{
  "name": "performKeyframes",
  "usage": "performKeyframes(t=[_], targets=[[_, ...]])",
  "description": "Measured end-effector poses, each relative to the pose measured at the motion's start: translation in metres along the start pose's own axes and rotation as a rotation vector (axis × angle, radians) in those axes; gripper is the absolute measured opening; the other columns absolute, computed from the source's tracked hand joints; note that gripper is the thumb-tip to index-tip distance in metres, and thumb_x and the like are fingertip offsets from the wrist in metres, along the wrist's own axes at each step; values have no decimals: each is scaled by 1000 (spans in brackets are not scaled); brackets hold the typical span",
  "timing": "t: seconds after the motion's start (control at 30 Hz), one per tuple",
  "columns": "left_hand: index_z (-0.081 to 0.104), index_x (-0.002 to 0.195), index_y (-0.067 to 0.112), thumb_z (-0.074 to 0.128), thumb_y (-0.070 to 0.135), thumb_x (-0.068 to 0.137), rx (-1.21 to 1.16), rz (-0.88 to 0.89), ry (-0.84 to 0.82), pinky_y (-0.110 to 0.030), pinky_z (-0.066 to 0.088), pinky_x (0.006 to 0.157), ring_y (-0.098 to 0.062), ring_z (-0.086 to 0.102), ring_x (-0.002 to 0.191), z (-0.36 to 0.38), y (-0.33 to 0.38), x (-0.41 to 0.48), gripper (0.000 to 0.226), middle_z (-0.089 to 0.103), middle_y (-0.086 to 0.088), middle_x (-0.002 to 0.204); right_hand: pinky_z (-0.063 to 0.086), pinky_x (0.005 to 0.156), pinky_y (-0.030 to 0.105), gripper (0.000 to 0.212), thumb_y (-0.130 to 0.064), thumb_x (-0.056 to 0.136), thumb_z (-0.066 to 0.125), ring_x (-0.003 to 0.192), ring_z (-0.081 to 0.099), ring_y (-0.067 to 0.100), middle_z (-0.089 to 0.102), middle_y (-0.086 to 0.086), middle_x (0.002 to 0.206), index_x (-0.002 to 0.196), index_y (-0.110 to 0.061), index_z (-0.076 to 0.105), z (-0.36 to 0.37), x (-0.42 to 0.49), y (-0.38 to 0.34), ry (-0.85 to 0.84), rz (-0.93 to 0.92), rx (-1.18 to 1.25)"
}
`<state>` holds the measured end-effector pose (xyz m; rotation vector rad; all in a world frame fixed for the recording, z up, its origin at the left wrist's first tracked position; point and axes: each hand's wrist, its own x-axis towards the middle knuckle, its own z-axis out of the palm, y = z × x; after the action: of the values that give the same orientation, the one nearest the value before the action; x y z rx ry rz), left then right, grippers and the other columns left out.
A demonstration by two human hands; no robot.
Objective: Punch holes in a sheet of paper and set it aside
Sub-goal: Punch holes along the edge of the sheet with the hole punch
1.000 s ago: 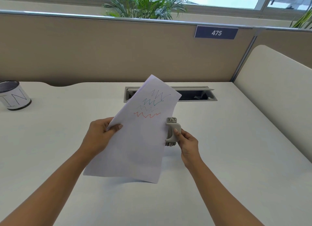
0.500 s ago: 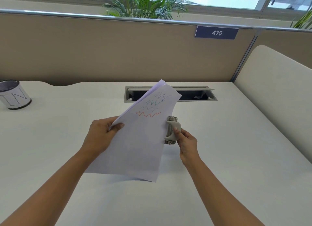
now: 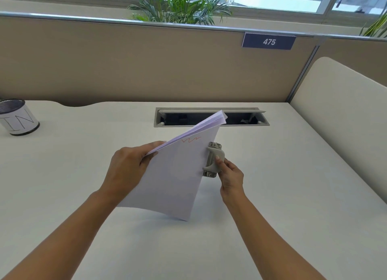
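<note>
Left hand (image 3: 127, 170) is pinching the sheet (image 3: 178, 175), curled, above the desk (image 3: 293, 196). Right hand (image 3: 230, 175) is gripping the punch (image 3: 213, 160) on the desk at the sheet's right edge. Advice: seat edge fully, flatten it, then press.

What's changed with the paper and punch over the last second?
The left hand has folded the paper over, hiding most of the scribbles; only the red one shows. The right hand stays on the hole punch, at the paper's right edge.
</note>
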<state>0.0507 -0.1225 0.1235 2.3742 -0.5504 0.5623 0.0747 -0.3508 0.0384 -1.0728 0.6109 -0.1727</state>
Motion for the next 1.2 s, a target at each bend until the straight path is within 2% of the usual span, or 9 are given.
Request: performKeyframes(t=[0.13, 0.3, 0.43, 0.57, 0.7, 0.83, 0.97, 1.07, 1.2], targets=[[64, 116, 6, 55, 9, 88, 27, -5, 14, -29, 49, 63, -33, 66, 62, 4, -3, 0, 29, 74, -14, 93, 43, 89, 29, 35, -11, 78, 72, 96, 56, 19, 64, 9, 99, 111, -1, 63, 2, 0, -2, 17, 7, 27], [68, 112, 8, 56, 4, 89, -23, -168, 18, -30, 43, 57, -40, 59, 61, 9, -8, -1, 26, 70, -13, 76, 44, 90, 29, 31, -12, 78, 72, 96, 57, 19, 64, 9, 99, 106, -2, 64, 0, -1, -3, 38, 24, 6], [71, 89, 9, 56, 7, 90, -126, -319, -11, -26, 35, 51, -30, 48, 58, 13, -15, -2, 15, 59, -9, 65, 46, 70, 19, 28, -14, 77, 73, 79, 59, 11, 66, 2, 86, 103, -5, 64, -2, 0, -3, 44, 27, -25], [70, 88, 9, 55, 11, 90, -187, -402, -21, -26, 38, 54, -30, 55, 62, 12, -21, -4, 15, 65, -13, 71, 48, 85, 28, 23, -13, 78, 73, 83, 59, 17, 64, 6, 88, 96, -5, 63, -3, 1, -5, 60, 65, -22], [71, 91, 11, 56, 12, 91, -184, -439, -10, -24, 39, 52, -23, 54, 57, 12, -22, -6, 15, 61, -3, 65, 47, 68, 28, 18, -14, 81, 70, 73, 56, 9, 61, 3, 84, 95, -9, 58, -4, -1, -7, 33, 162, 50], [71, 95, 10, 55, 11, 91, -156, -427, 7, -22, 38, 51, -18, 53, 55, 13, -21, -7, 17, 60, -2, 65, 44, 76, 40, 15, -15, 83, 67, 75, 55, 11, 61, 2, 85, 93, -11, 57, -6, -2, -4, 2, 230, 126], [71, 105, 13, 55, 9, 90, -152, -412, 31, -19, 38, 52, -5, 53, 58, 13, -18, -7, 22, 61, 1, 68, 44, 68, 37, 10, -15, 84, 66, 74, 55, 11, 60, 2, 83, 81, -13, 56, -6, -5, -3, -9, 219, 149], [71, 99, 12, 57, 11, 89, -208, -466, 66, -19, 40, 51, -4, 54, 58, 12, -18, -6, 17, 61, 4, 67, 44, 68, 36, 11, -15, 85, 64, 71, 55, 12, 60, 2, 81, 79, -14, 55, -6, -6, -2, -5, 196, 160], [66, 80, 22, 60, 15, 88, -351, -554, 120, -14, 43, 46, -1, 56, 50, 10, -18, -6, 12, 62, 11, 66, 45, 75, 40, 12, -14, 86, 63, 71, 56, 12, 60, 3, 82, 78, -13, 55, -6, -6, -1, -2, 204, 223]])
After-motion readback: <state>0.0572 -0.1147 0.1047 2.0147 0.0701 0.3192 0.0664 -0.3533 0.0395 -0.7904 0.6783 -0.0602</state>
